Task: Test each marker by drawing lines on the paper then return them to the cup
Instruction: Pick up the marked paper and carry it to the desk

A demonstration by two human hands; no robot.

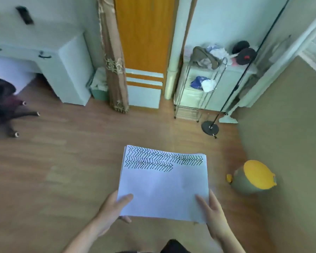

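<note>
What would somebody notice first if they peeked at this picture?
Probably the paper in the middle, held above the wooden floor by the left hand and right hand, its top edge filled with rows of black zigzag marks. Next, the bright yellow-lidded bin on the right, and the orange door straight ahead.

Two bare forearms, left hand (112,209) and right hand (214,214) ungloved, unsleeved.

Wooden plank floor (80,161) below. Resting on it: green bin with orange lid (254,177) at right, black round stand base (210,127), wire rack (190,112), chair legs on casters (16,123) at left.
</note>
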